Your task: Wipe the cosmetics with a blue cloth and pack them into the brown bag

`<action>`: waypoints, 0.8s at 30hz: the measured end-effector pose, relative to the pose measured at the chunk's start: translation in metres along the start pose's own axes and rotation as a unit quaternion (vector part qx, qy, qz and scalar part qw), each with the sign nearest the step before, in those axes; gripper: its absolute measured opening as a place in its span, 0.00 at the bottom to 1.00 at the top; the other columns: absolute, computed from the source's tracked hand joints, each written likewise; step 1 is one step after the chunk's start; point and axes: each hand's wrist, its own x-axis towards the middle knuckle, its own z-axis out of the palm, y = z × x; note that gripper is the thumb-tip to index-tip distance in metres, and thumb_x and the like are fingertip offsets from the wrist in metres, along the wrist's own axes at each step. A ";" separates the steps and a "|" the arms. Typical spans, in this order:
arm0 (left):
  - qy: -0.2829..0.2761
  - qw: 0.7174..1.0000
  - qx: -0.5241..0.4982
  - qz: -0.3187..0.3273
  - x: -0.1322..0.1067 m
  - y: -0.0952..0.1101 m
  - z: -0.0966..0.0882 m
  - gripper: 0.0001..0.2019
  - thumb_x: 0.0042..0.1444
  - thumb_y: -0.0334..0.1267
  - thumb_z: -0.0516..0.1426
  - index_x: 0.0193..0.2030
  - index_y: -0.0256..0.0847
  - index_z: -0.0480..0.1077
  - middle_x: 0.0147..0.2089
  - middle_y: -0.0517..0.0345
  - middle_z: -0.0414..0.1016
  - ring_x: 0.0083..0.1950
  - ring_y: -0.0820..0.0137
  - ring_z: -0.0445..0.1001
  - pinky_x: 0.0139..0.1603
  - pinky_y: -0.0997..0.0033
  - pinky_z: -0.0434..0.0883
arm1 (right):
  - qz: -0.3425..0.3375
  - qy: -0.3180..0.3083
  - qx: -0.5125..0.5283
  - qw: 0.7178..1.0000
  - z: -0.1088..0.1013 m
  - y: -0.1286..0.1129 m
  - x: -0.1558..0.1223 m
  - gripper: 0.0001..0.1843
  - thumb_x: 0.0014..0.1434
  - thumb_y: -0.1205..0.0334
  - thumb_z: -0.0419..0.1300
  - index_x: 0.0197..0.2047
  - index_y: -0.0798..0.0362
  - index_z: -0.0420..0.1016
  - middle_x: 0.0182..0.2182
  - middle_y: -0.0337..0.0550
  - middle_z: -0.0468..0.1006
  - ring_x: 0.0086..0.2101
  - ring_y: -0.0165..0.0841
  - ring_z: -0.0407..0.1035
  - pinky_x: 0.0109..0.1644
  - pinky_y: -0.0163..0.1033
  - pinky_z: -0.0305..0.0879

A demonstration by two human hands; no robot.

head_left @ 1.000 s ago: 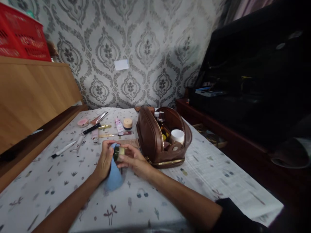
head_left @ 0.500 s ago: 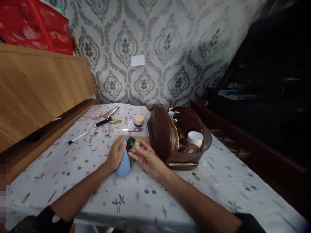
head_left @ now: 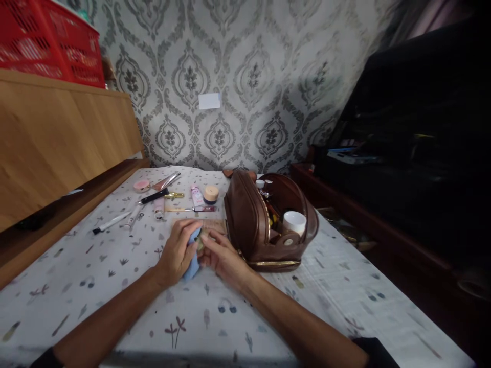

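Observation:
My left hand (head_left: 176,251) is closed round a blue cloth (head_left: 191,268), which it presses against the dark end of a small jar. That small greenish jar (head_left: 200,246) sits in the fingers of my right hand (head_left: 225,257), mostly covered by both hands and the cloth. Just right of my hands stands an open brown leather bag (head_left: 245,214) with a gold zip. Inside it a white round container (head_left: 294,222) shows among smaller items.
Beyond my hands lie a brush (head_left: 192,209), a pink tube (head_left: 197,195), a peach-lidded jar (head_left: 210,193), a black-handled item (head_left: 154,196) and a pink compact (head_left: 141,185). A wooden cabinet (head_left: 69,138) with a red basket (head_left: 72,46) borders the left; a patterned wall is behind.
The cloth now covers more of the jar, and my left hand has closed further over its dark end. The view has shifted slightly, so everything sits further left.

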 end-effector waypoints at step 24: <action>-0.092 0.995 -0.011 -0.043 0.012 -0.007 -0.008 0.12 0.68 0.38 0.43 0.40 0.41 0.65 0.42 0.49 0.71 0.50 0.65 0.71 0.57 0.64 0.70 | -0.003 0.124 -0.312 0.942 0.019 -0.005 0.000 0.28 0.33 0.39 0.73 0.32 0.50 0.76 0.23 0.43 0.74 0.26 0.35 0.69 0.28 0.37 0.67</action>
